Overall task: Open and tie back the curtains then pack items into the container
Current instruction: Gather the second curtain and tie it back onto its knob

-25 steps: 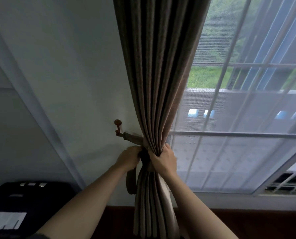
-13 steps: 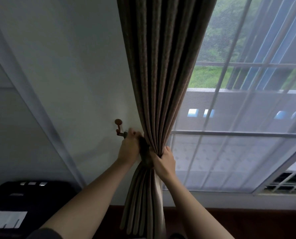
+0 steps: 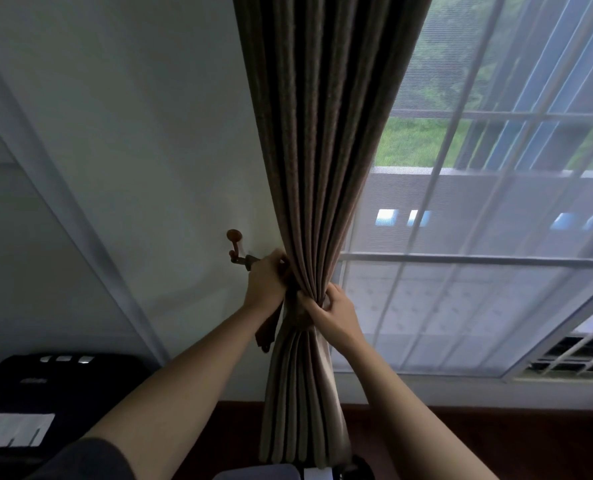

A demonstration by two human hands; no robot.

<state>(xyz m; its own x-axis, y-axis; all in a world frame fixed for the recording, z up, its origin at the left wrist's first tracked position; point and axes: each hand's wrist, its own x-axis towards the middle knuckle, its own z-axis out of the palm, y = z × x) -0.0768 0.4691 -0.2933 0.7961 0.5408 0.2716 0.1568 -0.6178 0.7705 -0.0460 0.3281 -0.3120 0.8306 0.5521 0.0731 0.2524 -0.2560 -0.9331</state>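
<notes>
A brown pleated curtain (image 3: pixel 319 140) hangs gathered into a tight bundle beside the window. A matching tieback strap (image 3: pixel 268 327) wraps the bundle at its waist, with a loose end hanging down on the left. My left hand (image 3: pixel 265 284) grips the strap where it runs toward the brown wall hook (image 3: pixel 235 245). My right hand (image 3: pixel 333 315) clutches the gathered curtain and strap from the right side. The strap's end at the hook is hidden behind my left hand.
A sheer white curtain (image 3: pixel 478 271) covers the window on the right. Black luggage (image 3: pixel 46 389) with a white sheet sits at the lower left. A dark wooden floor (image 3: pixel 496 441) runs along the wall's base.
My left hand rose from the curtain's waist up toward the wall hook, carrying the strap. My right hand kept its grip on the bundle. The strap's loose end now hangs on the left.
</notes>
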